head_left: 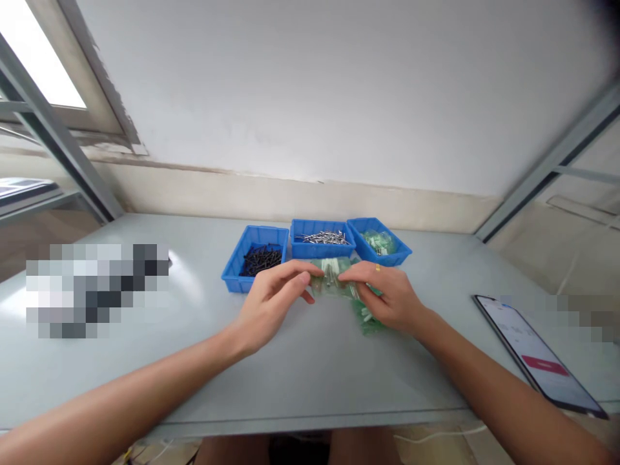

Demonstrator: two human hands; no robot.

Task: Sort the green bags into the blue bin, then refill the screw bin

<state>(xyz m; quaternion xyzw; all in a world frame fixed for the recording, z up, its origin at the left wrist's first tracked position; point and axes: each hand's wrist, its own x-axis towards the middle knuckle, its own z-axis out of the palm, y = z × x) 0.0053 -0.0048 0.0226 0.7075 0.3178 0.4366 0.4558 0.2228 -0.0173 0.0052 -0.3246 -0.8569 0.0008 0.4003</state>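
Between my two hands is a clear greenish plastic bag (pixel 331 271) with white plugs and metal screws showing inside. My left hand (pixel 274 300) pinches the bag's left side with thumb and fingers. On its right side, my right hand (pixel 385 294), with a ring on one finger, grips the bag. Under my right hand lies another green bag (pixel 367 321) with white pieces in it, partly hidden by the palm. Just beyond my hands stand a blue tray of black screws (pixel 261 259), one of silver screws (pixel 323 237) and one of green bags (pixel 380 242).
A phone (pixel 533 352) with a lit screen lies on the grey table (pixel 300 381) at the right. Something blurred out (pixel 97 290) is on the left. Metal frame posts (pixel 542 158) rise at both sides, and a white wall (pixel 329 97) closes off the back.
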